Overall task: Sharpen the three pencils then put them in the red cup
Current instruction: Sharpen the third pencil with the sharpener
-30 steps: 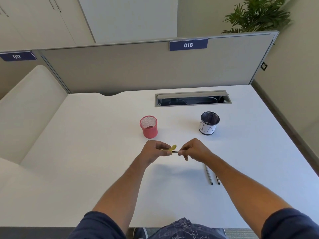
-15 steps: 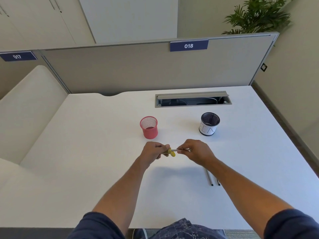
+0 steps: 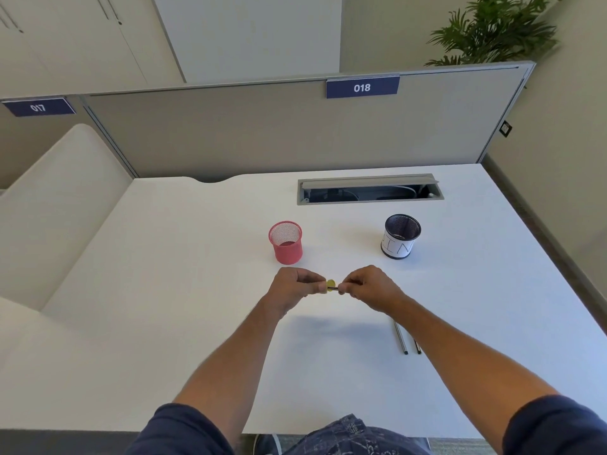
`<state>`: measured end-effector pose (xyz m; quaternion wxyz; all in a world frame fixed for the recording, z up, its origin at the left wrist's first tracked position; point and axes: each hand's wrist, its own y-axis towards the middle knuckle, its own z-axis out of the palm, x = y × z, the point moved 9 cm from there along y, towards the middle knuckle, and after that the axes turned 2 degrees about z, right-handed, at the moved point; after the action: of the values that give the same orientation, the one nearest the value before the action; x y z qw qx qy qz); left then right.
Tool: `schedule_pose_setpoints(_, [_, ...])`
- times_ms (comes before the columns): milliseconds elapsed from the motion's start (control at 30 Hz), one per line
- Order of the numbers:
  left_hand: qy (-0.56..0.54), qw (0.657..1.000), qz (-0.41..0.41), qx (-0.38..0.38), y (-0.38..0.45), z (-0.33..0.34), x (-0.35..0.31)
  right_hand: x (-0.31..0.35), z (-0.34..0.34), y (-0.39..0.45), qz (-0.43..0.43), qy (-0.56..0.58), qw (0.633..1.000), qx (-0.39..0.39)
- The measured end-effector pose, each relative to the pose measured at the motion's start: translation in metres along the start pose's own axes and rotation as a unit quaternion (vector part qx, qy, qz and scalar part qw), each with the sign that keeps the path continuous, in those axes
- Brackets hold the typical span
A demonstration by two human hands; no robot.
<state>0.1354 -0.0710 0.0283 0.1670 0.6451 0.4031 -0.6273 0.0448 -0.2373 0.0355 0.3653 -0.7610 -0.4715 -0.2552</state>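
My left hand (image 3: pixel 294 289) pinches a small yellow sharpener (image 3: pixel 330 286) just above the white desk. My right hand (image 3: pixel 369 287) grips a dark pencil (image 3: pixel 337 288) whose tip sits in the sharpener; most of its shaft is hidden in my fingers. Two more dark pencils (image 3: pixel 401 338) lie side by side on the desk, partly under my right forearm. The red mesh cup (image 3: pixel 285 242) stands upright a short way behind my left hand and holds no pencil that I can see.
A black mesh cup with a white paper band (image 3: pixel 401 236) stands at the back right. An open grey cable tray (image 3: pixel 369 189) is set into the white desk (image 3: pixel 184 290) near the partition (image 3: pixel 262 133).
My hands have drawn closer together, so less of the pencil shows between them. My right hand has turned on the pencil. The cups and the two loose pencils have stayed put.
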Motion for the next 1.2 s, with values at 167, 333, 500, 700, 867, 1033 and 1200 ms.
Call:
schedule_pose_setpoints(167, [0.022,1.000,0.005,0.010,-0.003,0.006,0.000,-0.020,0.022,-0.011,0.148,0.154,0.958,0.189])
schedule_pose_setpoints(333, [0.020,1.000,0.005,-0.002,-0.004,0.003,0.003,-0.011,0.020,-0.010,0.089,0.132,0.971,0.179])
schedule_pose_setpoints(500, [0.017,1.000,-0.020,-0.004,-0.005,-0.003,0.008,0.006,0.003,-0.004,-0.060,-0.002,0.997,0.050])
schedule_pose_setpoints(700, [-0.025,0.999,-0.041,-0.018,-0.003,-0.010,0.015,0.036,-0.003,-0.019,-0.270,-0.198,0.934,-0.126])
schedule_pose_setpoints(867, [-0.053,0.998,-0.046,-0.007,-0.002,-0.007,0.013,0.044,-0.006,-0.026,-0.314,-0.236,0.896,-0.205])
schedule_pose_setpoints(1033, [-0.018,1.000,-0.023,-0.002,-0.001,-0.006,0.006,0.019,-0.003,-0.006,-0.078,-0.127,0.987,-0.066])
schedule_pose_setpoints(1200, [0.010,1.000,0.008,0.010,-0.001,-0.004,-0.003,-0.002,0.019,-0.005,0.041,0.112,0.984,0.134])
